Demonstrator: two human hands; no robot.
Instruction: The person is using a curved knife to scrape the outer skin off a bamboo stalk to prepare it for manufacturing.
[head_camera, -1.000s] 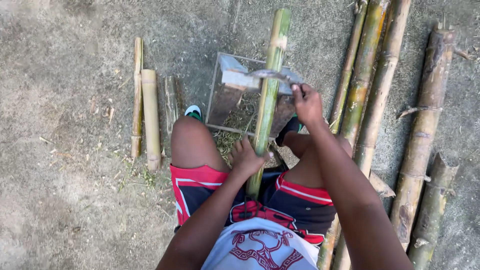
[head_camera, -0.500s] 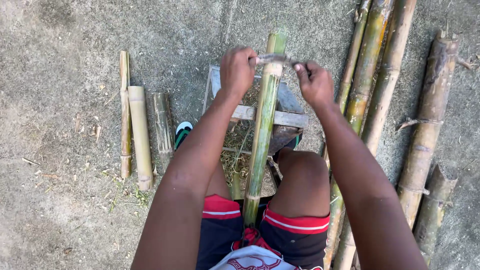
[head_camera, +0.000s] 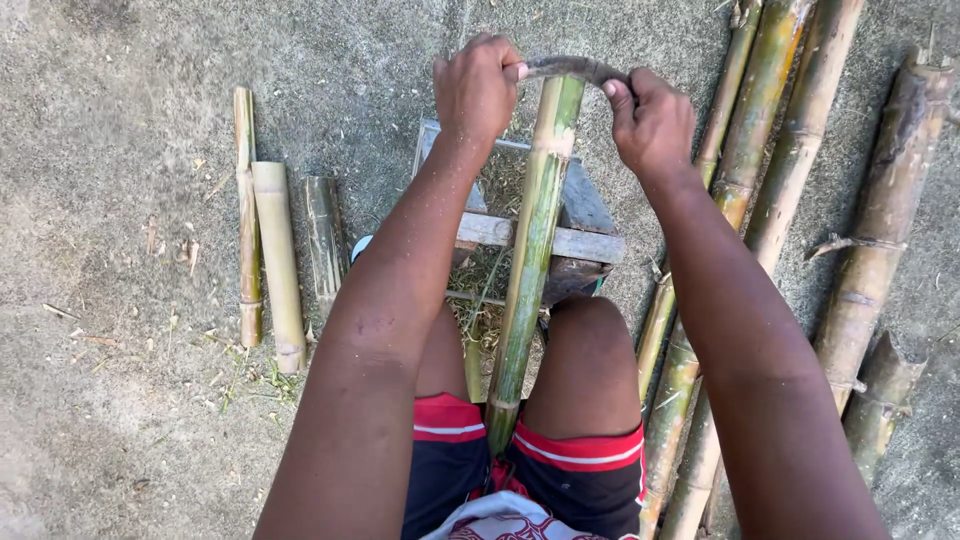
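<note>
A green bamboo pole (head_camera: 530, 250) runs up between my knees and rests across a small wooden stool (head_camera: 590, 235). A dark curved blade (head_camera: 570, 68) lies across the pole's far end. My left hand (head_camera: 476, 88) is closed around the blade's left end. My right hand (head_camera: 652, 118) grips its right end. Both arms stretch forward on either side of the pole.
Short cut bamboo pieces (head_camera: 275, 255) lie on the concrete ground to the left. Several long bamboo poles (head_camera: 760, 160) lie along the right, the thickest (head_camera: 885, 210) farthest out. Dry shavings are scattered under the stool.
My left hand left the pole near my lap and moved up to the blade's left end. Both hands now hold the blade across the pole's far end.
</note>
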